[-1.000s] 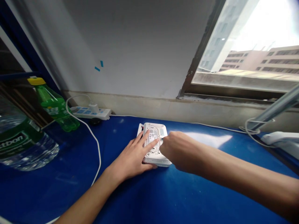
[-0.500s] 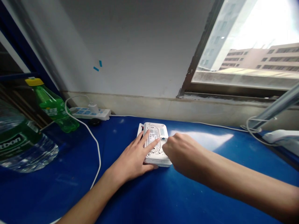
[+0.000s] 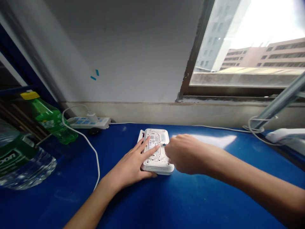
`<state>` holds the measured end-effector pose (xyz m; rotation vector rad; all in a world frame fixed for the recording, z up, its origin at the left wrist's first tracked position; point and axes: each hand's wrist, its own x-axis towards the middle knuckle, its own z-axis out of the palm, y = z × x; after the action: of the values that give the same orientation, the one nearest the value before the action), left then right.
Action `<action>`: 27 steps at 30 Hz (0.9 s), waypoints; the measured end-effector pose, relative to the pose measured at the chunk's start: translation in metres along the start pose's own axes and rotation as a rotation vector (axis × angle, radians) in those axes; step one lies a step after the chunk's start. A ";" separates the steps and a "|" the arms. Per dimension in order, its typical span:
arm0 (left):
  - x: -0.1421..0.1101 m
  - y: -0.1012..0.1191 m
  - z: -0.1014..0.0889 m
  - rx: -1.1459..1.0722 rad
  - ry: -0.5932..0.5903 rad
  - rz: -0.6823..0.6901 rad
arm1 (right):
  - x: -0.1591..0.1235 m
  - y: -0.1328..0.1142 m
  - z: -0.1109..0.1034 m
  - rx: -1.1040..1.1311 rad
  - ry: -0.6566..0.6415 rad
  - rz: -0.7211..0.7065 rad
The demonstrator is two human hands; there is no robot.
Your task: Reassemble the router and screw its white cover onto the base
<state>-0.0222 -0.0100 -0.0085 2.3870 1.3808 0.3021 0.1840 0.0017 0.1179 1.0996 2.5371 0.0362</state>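
Squarely under both hands, router [image 3: 159,149]

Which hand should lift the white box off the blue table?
Probably the left hand: it lies flat over the white box, thumb at the near edge. The right hand is curled at the right side, only its fingertips near the box.
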 end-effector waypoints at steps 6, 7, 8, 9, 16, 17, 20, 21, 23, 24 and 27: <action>-0.011 -0.014 -0.030 -0.051 -0.094 0.020 | -0.019 0.048 0.018 0.403 0.150 0.075; -0.015 -0.017 -0.036 -0.061 -0.118 -0.003 | -0.019 0.055 0.028 0.553 0.144 0.122; -0.018 -0.018 -0.041 -0.058 -0.129 -0.030 | -0.018 0.061 0.040 0.702 0.138 0.140; -0.021 -0.019 -0.045 -0.038 -0.109 -0.072 | -0.016 0.066 0.053 0.815 0.170 0.148; -0.008 0.002 -0.040 0.106 0.012 -0.263 | 0.005 0.087 0.139 1.196 0.442 0.244; -0.005 0.007 -0.036 0.135 0.002 -0.289 | 0.007 0.088 0.145 1.204 0.467 0.259; 0.000 0.020 -0.025 0.221 -0.001 -0.339 | 0.012 0.088 0.153 1.214 0.474 0.272; 0.001 0.022 -0.023 0.237 0.002 -0.351 | 0.012 0.088 0.154 1.218 0.470 0.271; 0.001 0.024 -0.020 0.242 -0.002 -0.367 | 0.012 0.088 0.154 1.224 0.464 0.268; 0.000 0.024 -0.020 0.236 -0.004 -0.369 | 0.012 0.088 0.153 1.227 0.463 0.266; 0.000 0.021 -0.022 0.202 -0.012 -0.364 | 0.011 0.088 0.152 1.229 0.466 0.264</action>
<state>-0.0135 -0.0150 0.0206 2.2203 1.8780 0.0511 0.2913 0.0515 -0.0123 1.9961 2.7093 -1.5197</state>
